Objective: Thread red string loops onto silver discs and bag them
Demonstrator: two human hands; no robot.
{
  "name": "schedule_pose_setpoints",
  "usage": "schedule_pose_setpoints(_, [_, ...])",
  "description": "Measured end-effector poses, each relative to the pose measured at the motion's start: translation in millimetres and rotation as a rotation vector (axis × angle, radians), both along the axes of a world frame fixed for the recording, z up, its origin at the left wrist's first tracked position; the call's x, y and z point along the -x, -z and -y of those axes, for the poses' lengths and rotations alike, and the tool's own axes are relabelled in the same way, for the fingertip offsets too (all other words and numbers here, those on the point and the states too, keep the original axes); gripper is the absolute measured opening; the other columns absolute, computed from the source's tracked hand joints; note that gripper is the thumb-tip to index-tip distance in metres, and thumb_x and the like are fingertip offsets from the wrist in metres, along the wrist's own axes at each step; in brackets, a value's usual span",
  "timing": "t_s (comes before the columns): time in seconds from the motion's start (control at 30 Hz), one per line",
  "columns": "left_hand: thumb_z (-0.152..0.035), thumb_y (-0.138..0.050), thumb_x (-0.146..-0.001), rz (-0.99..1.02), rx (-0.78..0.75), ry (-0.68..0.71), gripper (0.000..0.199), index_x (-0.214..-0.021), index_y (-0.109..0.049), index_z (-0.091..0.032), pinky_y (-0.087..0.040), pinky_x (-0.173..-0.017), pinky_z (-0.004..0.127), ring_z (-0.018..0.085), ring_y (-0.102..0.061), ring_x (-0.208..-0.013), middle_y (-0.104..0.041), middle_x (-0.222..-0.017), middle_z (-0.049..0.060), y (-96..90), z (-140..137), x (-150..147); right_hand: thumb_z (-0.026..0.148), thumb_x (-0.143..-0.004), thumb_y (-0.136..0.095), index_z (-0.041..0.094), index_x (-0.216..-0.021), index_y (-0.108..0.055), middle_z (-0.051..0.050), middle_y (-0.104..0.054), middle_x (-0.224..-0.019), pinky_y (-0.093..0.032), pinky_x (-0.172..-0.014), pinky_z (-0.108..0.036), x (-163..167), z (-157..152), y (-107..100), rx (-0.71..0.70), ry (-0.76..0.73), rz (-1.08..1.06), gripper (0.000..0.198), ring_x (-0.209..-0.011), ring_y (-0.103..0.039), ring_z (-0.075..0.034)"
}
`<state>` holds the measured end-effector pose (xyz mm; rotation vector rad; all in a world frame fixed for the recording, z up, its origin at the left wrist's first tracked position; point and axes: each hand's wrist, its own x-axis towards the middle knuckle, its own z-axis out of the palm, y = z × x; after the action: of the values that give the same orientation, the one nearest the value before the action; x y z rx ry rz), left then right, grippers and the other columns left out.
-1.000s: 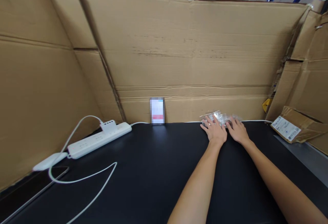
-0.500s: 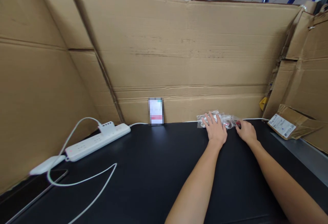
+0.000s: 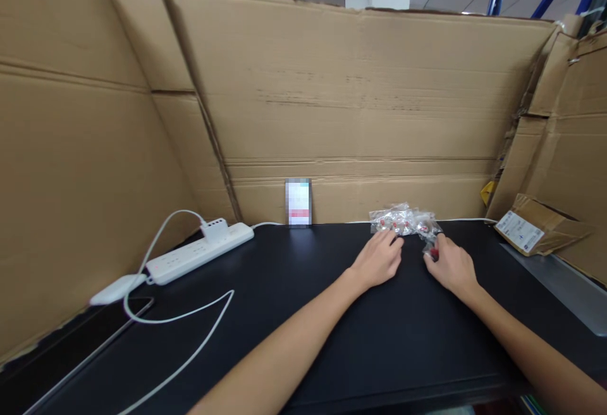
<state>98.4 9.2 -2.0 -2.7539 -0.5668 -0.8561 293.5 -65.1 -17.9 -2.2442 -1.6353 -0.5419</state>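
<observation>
Head view: clear plastic bags [image 3: 404, 220] at back of black worktop [image 3: 294, 314], against cardboard wall [image 3: 360, 117]; contents too small, I make out only red bits. Card [image 3: 298, 203] blurred. Left hand [image 3: 378, 259] loosely curled, fingertips touching bags' near edge. Right hand [image 3: 452, 266] just right of bags, pinching small bag [image 3: 431, 250] with red bit; grip partly hidden.
</observation>
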Motion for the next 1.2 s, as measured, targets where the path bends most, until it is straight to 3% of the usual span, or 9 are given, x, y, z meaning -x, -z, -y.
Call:
schedule_pose_setpoints(0.2, [-0.030,-0.036,-0.097,0.046,0.281,-0.252,0.035,-0.072,-0.058,-0.019,-0.041,-0.067,0.029,0.019,-0.059,-0.069,-0.060,-0.070,0.005,4.5,-14,69,0.026,-0.082,-0.055,0.021,-0.082,-0.044,0.000,-0.059,-0.079,-0.032,-0.058,-0.025,56,10,-4,0.028,-0.466,-0.120,0.012,-0.063,-0.058,-0.016])
schedule_pose_setpoints(0.37, [-0.039,-0.028,-0.099,0.148,0.476,-0.327,0.049,-0.066,-0.057,-0.019,-0.038,-0.064,0.029,0.020,-0.061,-0.069,-0.063,-0.071,0.006,3.8,-14,89,0.031,-0.081,-0.056,0.021,-0.085,-0.049,-0.003,-0.061,-0.085,-0.034,-0.060,-0.026,114,-23,-6,0.028,-0.617,-0.139,0.013,-0.070,-0.059,-0.018])
schedule_pose_setpoints(0.47, [-0.038,-0.035,-0.096,0.237,0.538,-0.335,0.041,-0.068,-0.057,-0.019,-0.040,-0.066,0.030,0.021,-0.061,-0.071,-0.064,-0.074,0.006,4.7,-15,90,0.036,-0.081,-0.057,0.020,-0.095,-0.053,-0.005,-0.061,-0.091,-0.040,-0.064,-0.028,134,-44,-7,0.023,-0.710,-0.159,0.021,-0.077,-0.060,-0.020])
schedule_pose_setpoints(0.67, [-0.018,-0.051,-0.082,0.509,0.859,-0.103,0.009,-0.086,-0.060,-0.019,-0.048,-0.071,0.027,0.017,-0.065,-0.078,-0.067,-0.081,0.002,15.3,-29,93,0.036,-0.080,-0.060,0.020,-0.100,-0.055,-0.005,-0.056,-0.095,-0.048,-0.074,-0.032,133,-49,-9,-0.009,-0.883,-0.242,0.026,-0.084,-0.058,-0.021])
schedule_pose_setpoints(0.77, [-0.015,-0.056,-0.077,0.613,0.953,-0.020,0.014,-0.091,-0.059,-0.018,-0.050,-0.071,0.026,0.016,-0.065,-0.079,-0.067,-0.085,0.003,23.0,-35,92,0.028,-0.084,-0.056,0.021,-0.109,-0.057,-0.007,-0.056,-0.100,-0.049,-0.082,-0.036,130,-46,-8,-0.082,-0.897,-0.271,0.026,-0.091,-0.056,-0.022])
schedule_pose_setpoints(0.97, [-0.022,-0.064,-0.075,0.786,1.088,0.009,0.019,-0.092,-0.059,-0.016,-0.051,-0.071,0.026,0.015,-0.065,-0.074,-0.064,-0.078,0.002,25.3,-37,88,0.021,-0.087,-0.053,0.017,-0.124,-0.055,-0.014,-0.056,-0.117,-0.044,-0.094,-0.048,129,-53,-1,-0.236,-0.804,-0.269,0.038,-0.110,-0.052,-0.029])
schedule_pose_setpoints(1.1, [-0.026,-0.066,-0.073,0.834,1.137,-0.037,0.021,-0.090,-0.059,-0.016,-0.050,-0.064,0.025,0.015,-0.064,-0.068,-0.065,-0.075,0.001,21.2,-34,88,0.024,-0.091,-0.050,0.017,-0.112,-0.062,-0.013,-0.060,-0.113,-0.042,-0.098,-0.050,128,-47,-21,-0.341,-0.789,-0.365,0.025,-0.109,-0.054,-0.029])
schedule_pose_setpoints(1.2, [-0.027,-0.066,-0.073,0.824,1.150,-0.068,0.020,-0.089,-0.060,-0.015,-0.047,-0.057,0.023,0.014,-0.062,-0.060,-0.065,-0.071,0.001,21.0,-36,90,0.027,-0.098,-0.041,0.024,-0.113,-0.062,-0.007,-0.066,-0.107,-0.049,-0.092,-0.043,126,-11,-49,-0.294,-0.951,-0.477,0.026,-0.102,-0.061,-0.023])
